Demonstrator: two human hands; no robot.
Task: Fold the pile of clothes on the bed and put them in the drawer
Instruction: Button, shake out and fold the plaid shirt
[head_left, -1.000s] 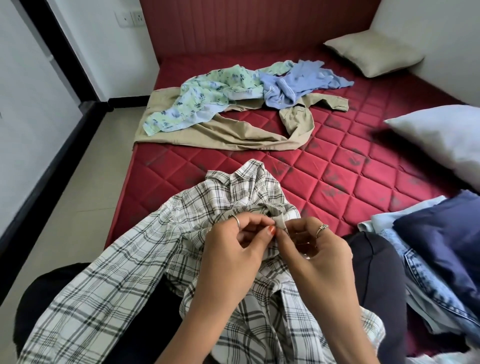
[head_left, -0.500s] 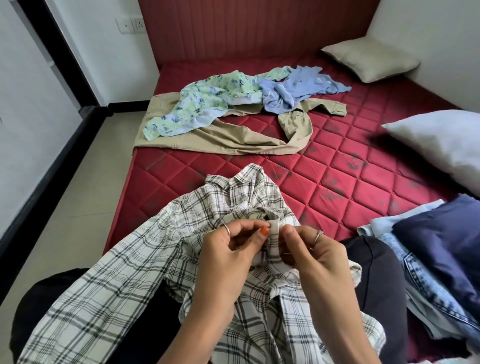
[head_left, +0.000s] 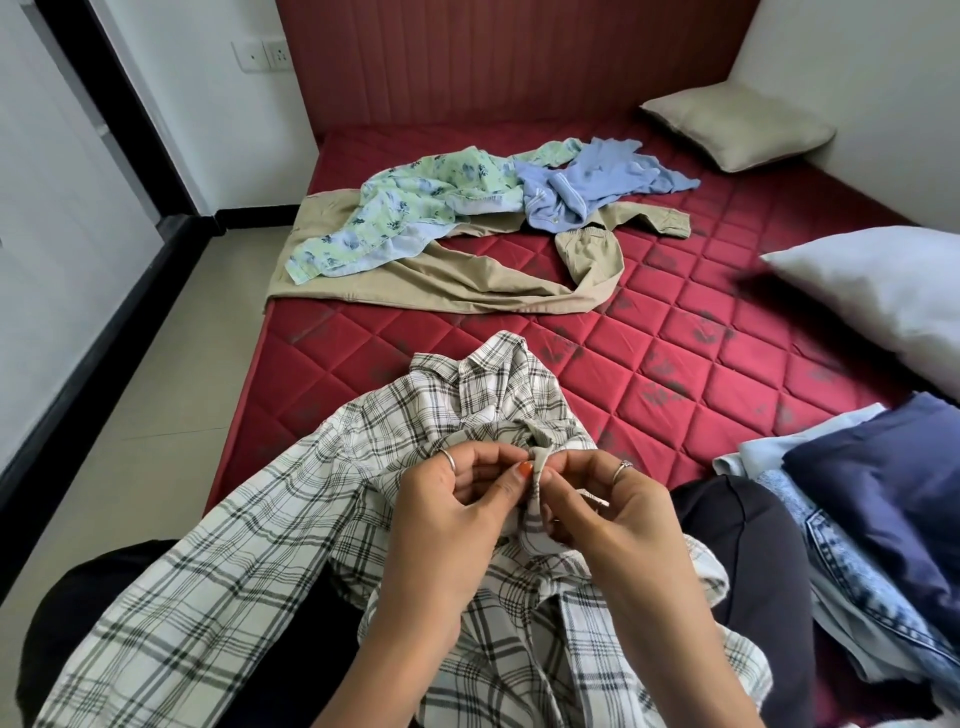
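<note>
Pinching the same narrow strip of the plaid shirt (head_left: 249, 582), the left hand (head_left: 457, 519) and the right hand (head_left: 613, 514) meet fingertip to fingertip over the person's lap. The left thumb and forefinger are curled tight on the fabric edge; the right fingers curl round it from the other side. Each hand wears 1 ring. The shirt lies crumpled across the dark-trousered knees (head_left: 748, 561), its collar pointing away onto the red quilted mattress (head_left: 675, 353), 1 sleeve trailing down to the left.

Just to the right of the knees sits a stack of clothes: a navy garment (head_left: 883, 493) on top, denim jeans (head_left: 852, 587) and a pale blue piece (head_left: 774, 452) beneath it. Behind that stack, a white pillow (head_left: 883, 296) lies at the mattress's right edge.

Farther across the bed, well apart from the hands, the unfolded pile waits: khaki trousers (head_left: 467, 280) spread flat, with a green floral shirt (head_left: 415, 208) and a light blue garment (head_left: 597, 182) lying over them. A beige pillow (head_left: 737, 130) rests in the far corner against the red padded headboard (head_left: 493, 62). A wall socket (head_left: 260, 54) shows to the left, above the tiled floor (head_left: 156, 364).
</note>
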